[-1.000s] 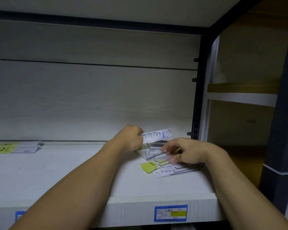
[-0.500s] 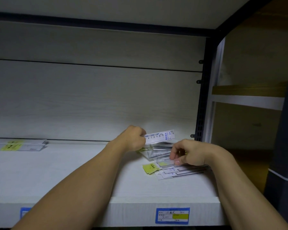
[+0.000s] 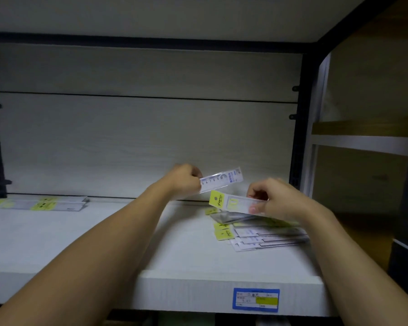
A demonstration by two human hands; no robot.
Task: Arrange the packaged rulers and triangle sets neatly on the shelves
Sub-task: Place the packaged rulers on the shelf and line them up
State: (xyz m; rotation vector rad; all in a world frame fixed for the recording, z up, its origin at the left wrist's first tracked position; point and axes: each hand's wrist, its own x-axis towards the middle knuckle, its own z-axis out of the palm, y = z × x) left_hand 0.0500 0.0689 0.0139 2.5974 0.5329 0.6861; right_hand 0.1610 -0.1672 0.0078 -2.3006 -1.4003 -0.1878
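Head view | left hand (image 3: 186,178) grips blue-labelled ruler (image 3: 222,180) aloft | right hand (image 3: 272,198) pinches yellow-tagged ruler pack (image 3: 233,203) above loose pile (image 3: 262,234) on shelf (image 3: 198,288), likely sorting by kind | tidy row (image 3: 45,204) far left

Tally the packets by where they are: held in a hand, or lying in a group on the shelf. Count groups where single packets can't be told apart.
Packets held in a hand: 2, the blue-printed ruler packet in the left hand and the yellow-tagged packet in the right hand.
Groups on the shelf: 2, the right pile and the left row.
Total: 4.
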